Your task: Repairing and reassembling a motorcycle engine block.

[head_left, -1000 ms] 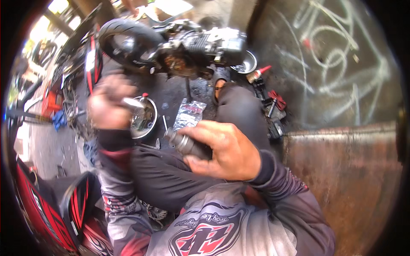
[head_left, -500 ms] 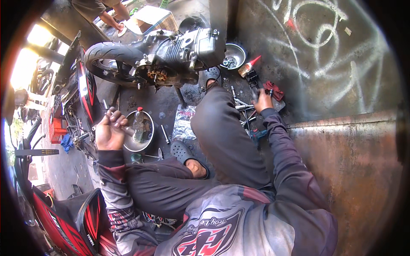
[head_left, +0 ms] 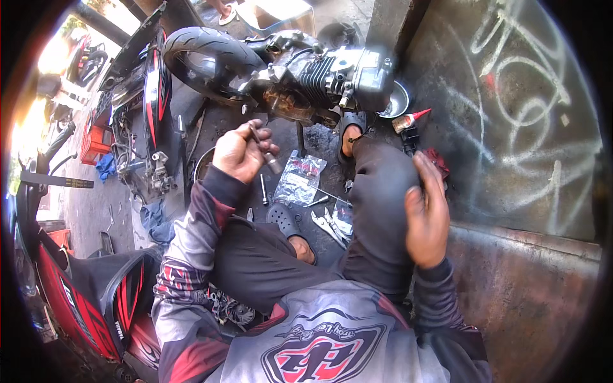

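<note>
A short metal tool with a socket-like end (head_left: 272, 163) is gripped in my left hand (head_left: 239, 155), whose fingers curl around it. That hand hovers in front of the motorcycle engine (head_left: 329, 80), below its exposed, dirty opening (head_left: 284, 104). My right hand (head_left: 429, 220) is held over my right knee, fingers stretched out and thumb apart, with nothing in it. A clear plastic bag (head_left: 299, 179) lies on the floor between my legs. Beside it are a metal bar (head_left: 264, 189) and pliers (head_left: 329, 225).
The rear wheel (head_left: 211, 64) stands left of the engine. A metal bowl (head_left: 399, 101) and a red-tipped bottle (head_left: 410, 121) sit at the right, near a wall (head_left: 504, 185). Red and black motorcycle bodywork (head_left: 83, 300) is at my left. A blue rag (head_left: 156, 222) lies near it.
My right hand has left the tools on the floor at the right and come back over my knee, open. My left hand has moved right and forward, toward the engine, still holding the tool. The view has shifted.
</note>
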A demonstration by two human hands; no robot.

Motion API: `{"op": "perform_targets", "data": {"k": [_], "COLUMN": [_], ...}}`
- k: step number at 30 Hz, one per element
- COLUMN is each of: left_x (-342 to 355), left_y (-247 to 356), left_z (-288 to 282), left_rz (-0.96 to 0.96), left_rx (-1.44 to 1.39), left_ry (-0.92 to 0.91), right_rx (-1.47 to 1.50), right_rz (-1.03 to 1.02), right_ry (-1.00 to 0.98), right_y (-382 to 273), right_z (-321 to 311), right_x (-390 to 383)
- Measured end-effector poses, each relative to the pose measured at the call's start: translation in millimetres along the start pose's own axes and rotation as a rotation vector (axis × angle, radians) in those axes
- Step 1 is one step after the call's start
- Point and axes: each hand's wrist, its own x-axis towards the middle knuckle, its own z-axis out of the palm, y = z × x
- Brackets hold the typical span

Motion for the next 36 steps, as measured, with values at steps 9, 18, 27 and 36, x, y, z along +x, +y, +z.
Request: {"op": "perform_targets", "data": {"k": [9, 18, 27, 36], "left_x": [17, 64, 41, 58], "left_y": [-17, -24, 11, 3], "left_z": [9, -60, -36, -46], "left_rz": [0.014, -0.093, -0.006, -0.022], "left_rx": [0.058, -0.283, -0.036, -0.031], "left_ry": [-0.203, -0.351, -0.072, -0.134], "right_rx": [0.492, 0.185, 0.087, -0.032], "right_rz": [0.298, -0.113, 0.042, 0.014], "right_ry": [-0.281, 0.239, 0.073, -0.022], "right_y": [-48, -83, -14, -28], "right_z": [187, 225, 248, 255], "right_x": [27, 65, 52, 44]}}
